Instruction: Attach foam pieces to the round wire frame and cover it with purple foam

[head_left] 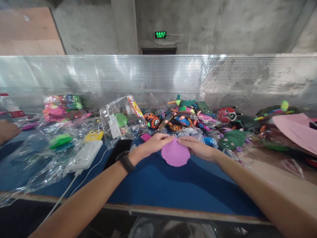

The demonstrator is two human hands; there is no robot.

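A flat, roundish sheet of purple modelling clay (175, 153) hangs above the blue tabletop (153, 188), its lower edge slightly wavy. At its upper left edge, my left hand (158, 142) pinches it between thumb and fingers; a dark watch is on that wrist. My right hand (198, 147) pinches the upper right edge, close to the left fingertips. Beneath the left forearm lies a black phone (117, 152). Just behind the hands is a heap of colourful clay figures (183, 115) and clear wrappers.
To the left are a white power bank (85, 156) with a cable, a yellow clay piece (94, 135), a green packet (60, 140) and a bottle (13, 107). Another person's hand (8, 131) shows at the left edge. Pink sheets (297, 129) lie right; a perforated metal panel (173, 76) stands behind.
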